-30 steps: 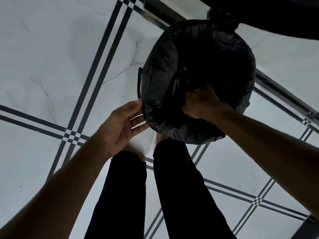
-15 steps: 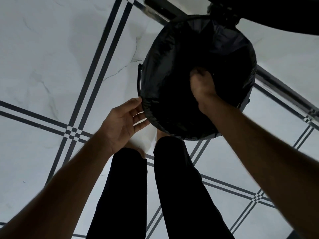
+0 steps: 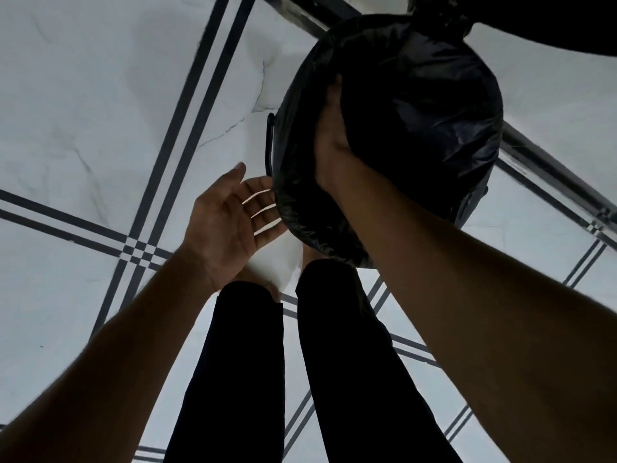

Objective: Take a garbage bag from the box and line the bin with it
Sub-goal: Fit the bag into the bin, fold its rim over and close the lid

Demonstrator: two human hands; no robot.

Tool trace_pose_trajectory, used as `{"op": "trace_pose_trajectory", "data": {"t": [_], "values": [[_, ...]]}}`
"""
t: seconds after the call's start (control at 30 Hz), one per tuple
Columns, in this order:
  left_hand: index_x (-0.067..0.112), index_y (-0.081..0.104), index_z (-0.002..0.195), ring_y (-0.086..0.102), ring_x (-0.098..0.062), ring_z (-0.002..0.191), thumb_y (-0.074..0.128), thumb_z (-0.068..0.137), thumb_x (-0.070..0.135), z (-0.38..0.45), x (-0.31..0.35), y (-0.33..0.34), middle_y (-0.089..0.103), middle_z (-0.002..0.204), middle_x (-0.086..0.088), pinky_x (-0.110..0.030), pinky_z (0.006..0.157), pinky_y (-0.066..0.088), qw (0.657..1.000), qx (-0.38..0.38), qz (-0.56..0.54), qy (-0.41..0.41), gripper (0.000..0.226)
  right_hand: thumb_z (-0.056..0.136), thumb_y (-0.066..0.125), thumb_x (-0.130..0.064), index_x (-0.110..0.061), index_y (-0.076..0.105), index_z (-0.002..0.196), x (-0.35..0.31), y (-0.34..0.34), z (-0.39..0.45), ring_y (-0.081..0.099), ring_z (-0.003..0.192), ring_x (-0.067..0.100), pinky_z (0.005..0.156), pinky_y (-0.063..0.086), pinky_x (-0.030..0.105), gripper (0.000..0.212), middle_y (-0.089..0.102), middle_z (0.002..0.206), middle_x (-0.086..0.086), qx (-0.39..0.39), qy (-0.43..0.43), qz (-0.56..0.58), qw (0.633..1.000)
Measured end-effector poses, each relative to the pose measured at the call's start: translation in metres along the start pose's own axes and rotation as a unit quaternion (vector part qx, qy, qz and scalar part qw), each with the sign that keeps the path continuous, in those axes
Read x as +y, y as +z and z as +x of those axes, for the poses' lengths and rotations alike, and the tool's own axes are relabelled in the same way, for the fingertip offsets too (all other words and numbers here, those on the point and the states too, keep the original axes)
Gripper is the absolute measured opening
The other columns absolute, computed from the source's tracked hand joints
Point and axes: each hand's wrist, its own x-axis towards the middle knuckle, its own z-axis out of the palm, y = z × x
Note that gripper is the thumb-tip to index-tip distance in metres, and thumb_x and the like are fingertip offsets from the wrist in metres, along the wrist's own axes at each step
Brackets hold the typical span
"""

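White marble floor [image 3: 100,95] with dark stripes — garbage bag [image 3: 417,105] already draped over bin [image 3: 271,142], right hand [image 3: 329,128] flat inside pressing liner down, left hand [image 3: 230,218] open-fingered at rim — next: tuck edge.

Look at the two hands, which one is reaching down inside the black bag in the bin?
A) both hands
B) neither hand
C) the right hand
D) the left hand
C: the right hand is down inside the black bag, against its inner wall, while the left hand is open outside the bin, fingers at the bag's edge.
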Motion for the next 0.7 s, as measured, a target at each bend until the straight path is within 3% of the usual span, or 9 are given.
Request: {"op": "trace_pose_trajectory", "data": {"t": [0.1, 0.2, 0.3, 0.43, 0.53, 0.7], "values": [[0.015, 0.070, 0.098, 0.070, -0.020, 0.096, 0.047, 0.097, 0.048, -0.004, 0.002, 0.005, 0.073, 0.099, -0.003, -0.035, 0.083, 0.059, 1.000, 0.010, 0.005, 0.003, 0.040, 0.097, 0.046, -0.036, -0.016, 0.062, 0.130, -0.005, -0.022, -0.002, 0.057, 0.123, 0.028, 0.108, 0.043, 0.041, 0.041, 0.062, 0.133, 0.010, 0.061, -0.054, -0.190, 0.978], [0.016, 0.070, 0.097, 0.070, -0.019, 0.095, 0.046, 0.097, 0.046, -0.007, 0.004, 0.011, 0.073, 0.098, -0.002, -0.037, 0.088, 0.056, 1.000, 0.012, 0.023, 0.009, 0.038, 0.089, 0.052, -0.031, -0.024, 0.068, 0.118, -0.005, -0.059, 0.001, 0.065, 0.109, 0.025, 0.096, 0.052, 0.036, 0.034, 0.070, 0.119, 0.005, 0.039, -0.071, -0.331, 0.940], [0.016, 0.071, 0.096, 0.071, -0.019, 0.094, 0.046, 0.097, 0.045, -0.008, 0.006, 0.012, 0.074, 0.097, -0.002, -0.038, 0.089, 0.055, 0.999, 0.009, 0.036, 0.013, 0.038, 0.092, 0.054, -0.040, -0.024, 0.057, 0.135, -0.025, -0.086, 0.013, 0.058, 0.119, 0.023, 0.102, 0.047, 0.033, 0.047, 0.060, 0.135, 0.002, -0.029, -0.002, -0.353, 0.935], [0.015, 0.070, 0.096, 0.072, -0.018, 0.088, 0.045, 0.097, 0.046, -0.004, 0.008, 0.009, 0.075, 0.095, -0.002, -0.032, 0.079, 0.060, 0.999, 0.009, 0.038, 0.016, 0.039, 0.081, 0.053, -0.067, -0.023, 0.042, 0.147, -0.044, -0.107, 0.027, 0.047, 0.133, 0.026, 0.113, 0.037, 0.040, 0.081, 0.047, 0.149, 0.004, -0.017, 0.064, -0.341, 0.938], [0.015, 0.070, 0.098, 0.072, -0.017, 0.088, 0.046, 0.097, 0.044, -0.003, 0.005, 0.008, 0.075, 0.096, -0.001, -0.030, 0.078, 0.060, 0.999, 0.011, 0.035, 0.021, 0.038, 0.100, 0.039, -0.051, -0.016, 0.028, 0.153, -0.042, -0.105, 0.031, 0.031, 0.144, 0.026, 0.116, 0.026, 0.035, 0.065, 0.030, 0.159, 0.005, -0.034, 0.061, -0.372, 0.926], [0.014, 0.068, 0.105, 0.072, -0.019, 0.094, 0.048, 0.096, 0.045, -0.005, 0.002, 0.008, 0.074, 0.101, -0.003, -0.032, 0.080, 0.060, 0.999, 0.021, 0.021, 0.014, 0.039, 0.101, 0.031, -0.048, -0.012, 0.041, 0.147, -0.018, -0.068, 0.014, 0.042, 0.137, 0.035, 0.113, 0.034, 0.044, 0.059, 0.042, 0.152, 0.014, 0.042, 0.012, -0.425, 0.904]]}}
